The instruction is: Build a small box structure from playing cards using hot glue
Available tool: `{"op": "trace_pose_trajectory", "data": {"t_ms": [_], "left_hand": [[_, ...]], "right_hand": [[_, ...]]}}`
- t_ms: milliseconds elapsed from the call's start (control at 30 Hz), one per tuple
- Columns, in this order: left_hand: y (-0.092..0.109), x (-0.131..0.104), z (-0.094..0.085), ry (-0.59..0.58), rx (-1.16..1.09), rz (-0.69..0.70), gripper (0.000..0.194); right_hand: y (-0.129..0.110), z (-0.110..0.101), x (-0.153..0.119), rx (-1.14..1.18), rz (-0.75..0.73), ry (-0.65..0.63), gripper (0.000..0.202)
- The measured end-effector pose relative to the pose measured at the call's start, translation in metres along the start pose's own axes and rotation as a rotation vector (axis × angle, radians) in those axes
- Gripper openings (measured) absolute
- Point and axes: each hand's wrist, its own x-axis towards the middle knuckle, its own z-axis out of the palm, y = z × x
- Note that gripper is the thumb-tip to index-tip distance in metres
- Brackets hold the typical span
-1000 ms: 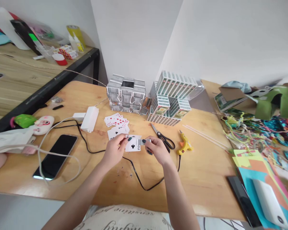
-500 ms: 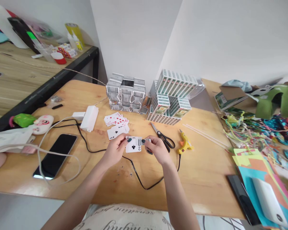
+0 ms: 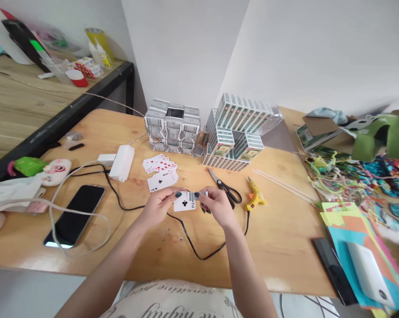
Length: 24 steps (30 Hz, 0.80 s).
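Between both hands is a playing card, a two of clubs, its face up and a strip at its upper right folded over to show the patterned back. My left hand pinches the card's upper left edge. At the folded right part, my right hand grips the card between thumb and fingers. Loose playing cards lie spread on the table just beyond my left hand. Black-handled scissors rest beside my right hand, partly hidden by it. A yellow glue gun lies further right.
Behind stand a structure of folded cards and stacked card boxes. A phone, power strip and cables are at left. Glue sticks, coloured paper and a power bank are at right. A black cord crosses before me.
My left hand has shifted slightly along the card's upper edge, covering more of its corner. Both hands still hold the card, and the whole view has shifted a little.
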Motion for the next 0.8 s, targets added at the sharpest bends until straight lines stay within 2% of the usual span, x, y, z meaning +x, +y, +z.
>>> {"op": "trace_pose_trajectory", "data": {"t_ms": [133, 233, 300, 400, 467, 567, 667, 800], "left_hand": [[0.001, -0.002, -0.001, -0.032, -0.088, -0.030, 0.035], [-0.001, -0.002, -0.002, -0.098, -0.274, -0.078, 0.048], [-0.001, -0.001, 0.000, -0.091, -0.361, -0.142, 0.055], [0.004, 0.002, 0.002, -0.037, -0.264, -0.215, 0.042], [0.009, 0.004, 0.004, -0.026, -0.183, -0.212, 0.033], [0.014, 0.006, 0.004, -0.021, -0.184, -0.193, 0.029], [0.016, 0.006, 0.004, -0.064, -0.171, -0.199, 0.026], [0.016, 0.005, 0.003, -0.143, -0.010, -0.169, 0.017]], "right_hand": [[0.002, 0.000, -0.001, -0.012, 0.001, -0.004, 0.021], [0.002, 0.001, -0.002, -0.037, -0.001, 0.004, 0.019], [0.000, 0.003, -0.005, -0.067, -0.008, 0.009, 0.018], [-0.005, 0.005, -0.009, -0.155, -0.036, 0.010, 0.016], [-0.008, 0.006, -0.013, -0.223, -0.074, -0.002, 0.013], [-0.010, 0.006, -0.017, -0.304, -0.142, -0.018, 0.014], [-0.010, 0.006, -0.020, -0.378, -0.199, 0.009, 0.017], [-0.009, 0.009, -0.021, -0.444, -0.278, 0.057, 0.022]]}}
